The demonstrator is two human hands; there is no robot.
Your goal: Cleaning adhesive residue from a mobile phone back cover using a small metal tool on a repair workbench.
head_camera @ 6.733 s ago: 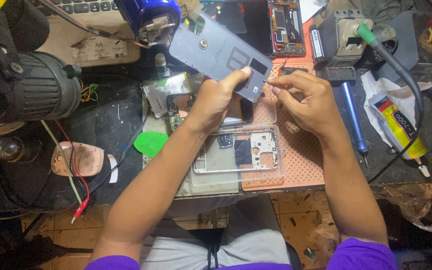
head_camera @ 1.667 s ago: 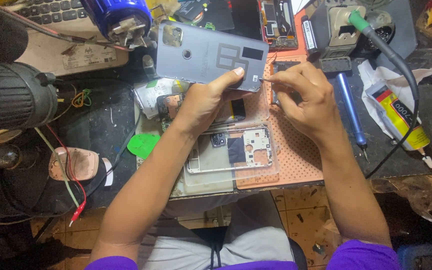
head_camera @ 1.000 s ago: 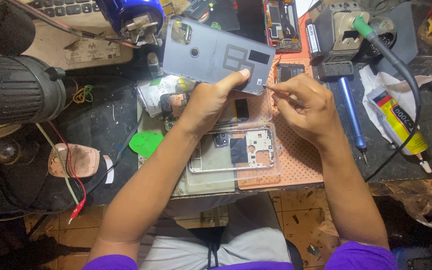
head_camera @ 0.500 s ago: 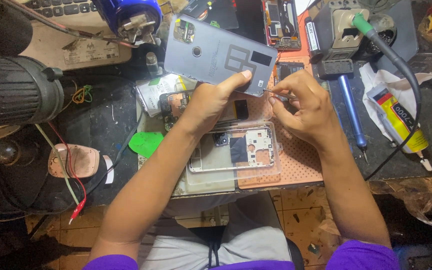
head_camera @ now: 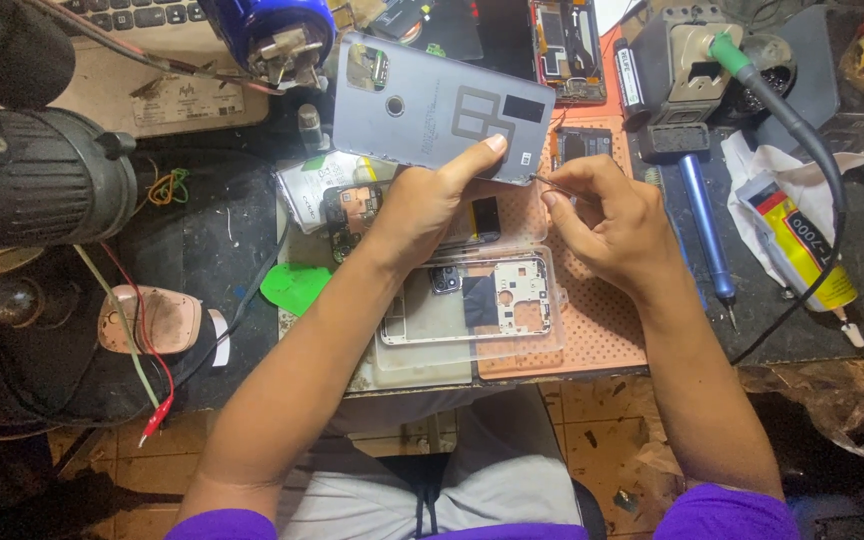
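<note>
Head view: a cluttered repair bench seen from above, both forearms reaching in from the near edge.
Left hand (head_camera: 422, 205): closed on the grey phone back cover (head_camera: 442, 105), thumb pressed on its near edge, holding it tilted up above the middle of the bench.
Right hand (head_camera: 607, 215): fingers pinched shut on a thin metal tool (head_camera: 544, 181) whose tip meets the cover's near right corner.
Phone frame (head_camera: 472, 312): flat on the orange mat (head_camera: 602, 335), just under both hands, by the near edge.
Right side of bench: blue screwdriver (head_camera: 704, 225), yellow glue tube (head_camera: 800, 248), soldering station (head_camera: 674, 60).
Left side: green pick (head_camera: 294, 286), black microscope body (head_camera: 37, 185).
</note>
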